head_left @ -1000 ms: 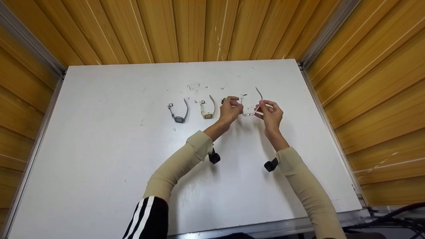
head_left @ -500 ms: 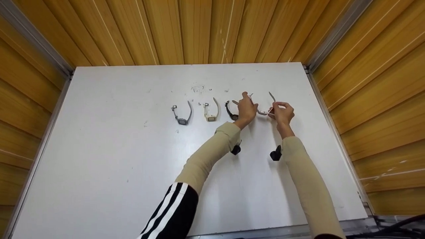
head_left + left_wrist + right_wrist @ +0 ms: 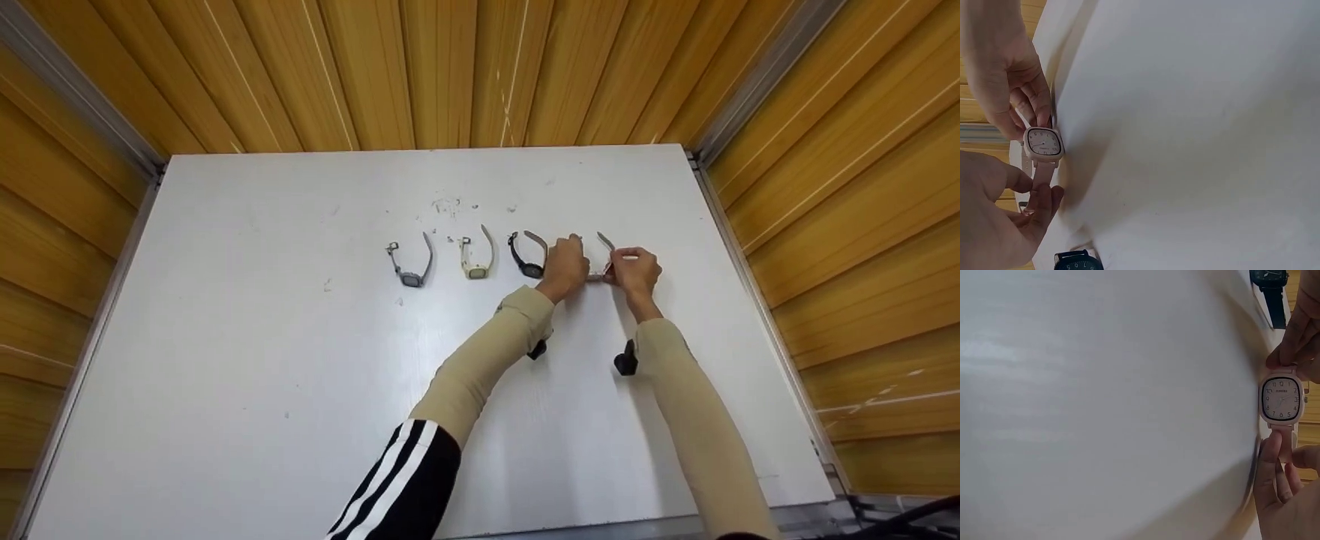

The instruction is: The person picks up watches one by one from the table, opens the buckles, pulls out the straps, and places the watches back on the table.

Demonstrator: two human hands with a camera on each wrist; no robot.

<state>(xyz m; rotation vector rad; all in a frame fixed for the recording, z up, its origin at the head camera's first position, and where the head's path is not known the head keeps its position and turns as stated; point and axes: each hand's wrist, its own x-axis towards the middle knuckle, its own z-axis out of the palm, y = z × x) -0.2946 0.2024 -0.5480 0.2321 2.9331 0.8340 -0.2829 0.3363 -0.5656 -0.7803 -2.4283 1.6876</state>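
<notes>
A pink wristwatch with a rounded-square face and numbered dial stands on the far right of the row, its straps pointing away. My left hand pinches one strap between thumb and fingers, just beside the case. On the opposite side my right hand pinches the other strap, whose tip sticks up past the fingers. In the left wrist view the watch face shows between both hands, close to the tabletop. Just left of my left hand lies a black wristwatch, partly overlapped by that hand in the head view.
Further left on the white table lie a cream watch and a grey watch, straps opened away. Small dark marks dot the surface behind them. Wood-pattern panels wall the back and sides.
My left hand has moved right, from over the black watch to the pink watch's strap, uncovering the black watch. Both hands have then drawn the pink watch slightly toward me.
</notes>
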